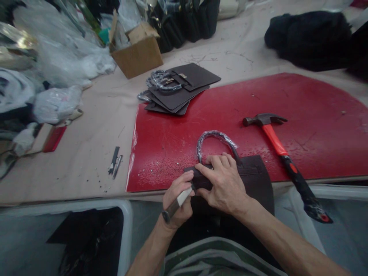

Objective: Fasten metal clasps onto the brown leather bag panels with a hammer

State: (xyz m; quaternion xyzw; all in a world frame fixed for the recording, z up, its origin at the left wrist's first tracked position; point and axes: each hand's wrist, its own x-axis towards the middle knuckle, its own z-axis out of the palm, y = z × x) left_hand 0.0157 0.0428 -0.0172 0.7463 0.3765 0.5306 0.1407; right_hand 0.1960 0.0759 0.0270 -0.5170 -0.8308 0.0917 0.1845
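Observation:
My left hand (177,191) is closed round a short rod-like tool (173,209) with a dark round butt and a pale metallic middle. The tool's far end lies against a dark brown handbag panel (257,184), and its exact kind I cannot make out. Fingers and thumb of my right hand (225,184) grip the panel near its upper edge, covering part of it. A looped handle (214,134) wrapped in clear plastic rises from that edge onto the red board (172,142). The panel's lower part hangs over the board's front edge, toward my lap.
A claw hammer (276,140) lies on the board at right, its grip jutting past the edge. Behind are stacked bag panels (184,86) and a cardboard box (138,55). Two small metal tools (115,163) lie left. Plastic bins (128,226) flank my lap.

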